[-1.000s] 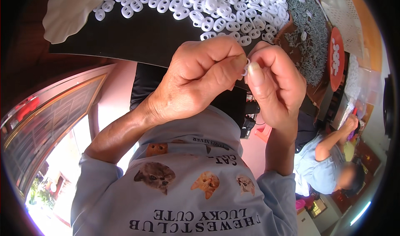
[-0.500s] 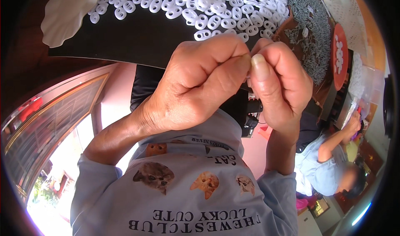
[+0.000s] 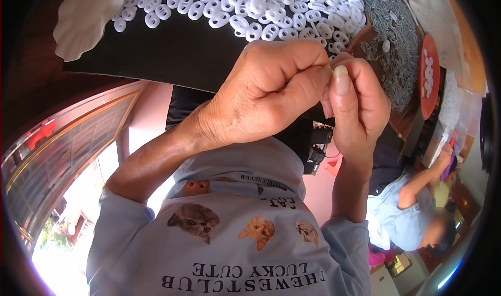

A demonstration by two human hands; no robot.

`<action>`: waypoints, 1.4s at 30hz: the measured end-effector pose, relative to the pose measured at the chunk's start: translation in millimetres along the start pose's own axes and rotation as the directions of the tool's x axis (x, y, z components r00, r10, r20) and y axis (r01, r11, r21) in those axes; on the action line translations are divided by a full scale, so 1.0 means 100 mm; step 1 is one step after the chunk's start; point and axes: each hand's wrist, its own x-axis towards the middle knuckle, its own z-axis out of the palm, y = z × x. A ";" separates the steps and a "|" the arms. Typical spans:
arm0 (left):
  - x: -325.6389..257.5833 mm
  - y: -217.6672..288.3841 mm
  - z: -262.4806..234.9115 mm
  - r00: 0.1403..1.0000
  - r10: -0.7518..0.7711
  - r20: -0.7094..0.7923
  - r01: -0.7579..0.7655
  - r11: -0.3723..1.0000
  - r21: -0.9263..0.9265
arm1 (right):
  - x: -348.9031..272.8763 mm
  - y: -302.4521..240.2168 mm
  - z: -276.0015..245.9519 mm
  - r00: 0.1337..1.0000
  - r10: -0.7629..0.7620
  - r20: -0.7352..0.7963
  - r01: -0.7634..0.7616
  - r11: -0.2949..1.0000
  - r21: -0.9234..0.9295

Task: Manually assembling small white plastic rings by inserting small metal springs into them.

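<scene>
My left hand point(image 3: 271, 90) and my right hand point(image 3: 357, 100) meet in front of my chest, thumbs and fingertips pinched against each other. Whatever sits between the fingertips is hidden, too small to make out. Just beyond them, a heap of white oval plastic pieces point(image 3: 253, 32), each with two holes, spreads over a black board point(image 3: 156, 50). To the right of that heap lies a pile of small grey pin-like parts point(image 3: 399, 50), with a few white pieces among them.
A white wavy-edged dish point(image 3: 86, 19) stands at the far left. On the right is an orange plate point(image 3: 428, 108) bearing several white pieces. Farther right, another person point(image 3: 404, 197) in a light blue shirt sits with an arm stretched out.
Both hands have shifted slightly, the left one to the right and a little farther away. They stay pinched together; the heaps look the same.
</scene>
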 end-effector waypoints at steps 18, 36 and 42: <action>0.02 -0.01 0.00 0.997 0.071 0.022 -0.074 0.985 0.154 | -0.01 0.09 -0.01 0.999 0.027 0.039 -0.032 0.988 0.148; -0.01 0.01 0.05 0.999 0.002 -0.039 0.005 0.986 0.167 | -0.06 0.15 0.01 0.994 -0.106 -0.021 0.108 0.989 0.102; -0.01 0.02 0.07 0.999 0.011 -0.050 -0.003 0.989 0.148 | -0.09 0.14 -0.05 1.000 -0.021 0.020 0.017 0.983 0.182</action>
